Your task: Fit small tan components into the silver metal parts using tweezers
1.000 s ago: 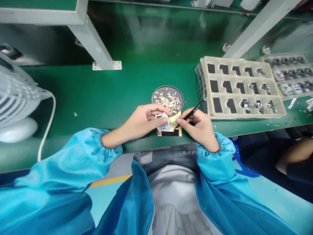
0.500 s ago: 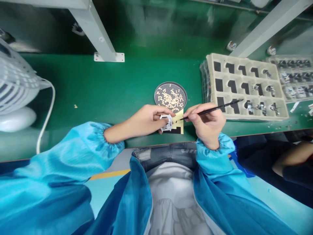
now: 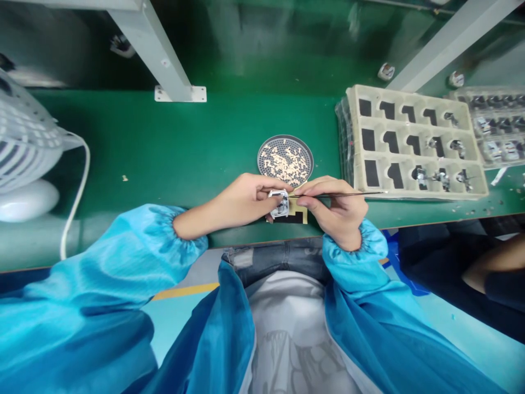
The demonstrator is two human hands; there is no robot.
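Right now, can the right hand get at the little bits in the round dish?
Probably yes: the right hand is near the dish and most bits lie uncovered, though that hand holds a thin tool.

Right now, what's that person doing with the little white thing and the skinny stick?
The person's left hand holds the small white part above the bench. The right hand grips the thin, dark stick, its end right by the part; whether they touch is too small to tell. Just beyond the hands sits a round dish of tiny pale pieces. To the right, a tray holds shiny bits in some compartments.
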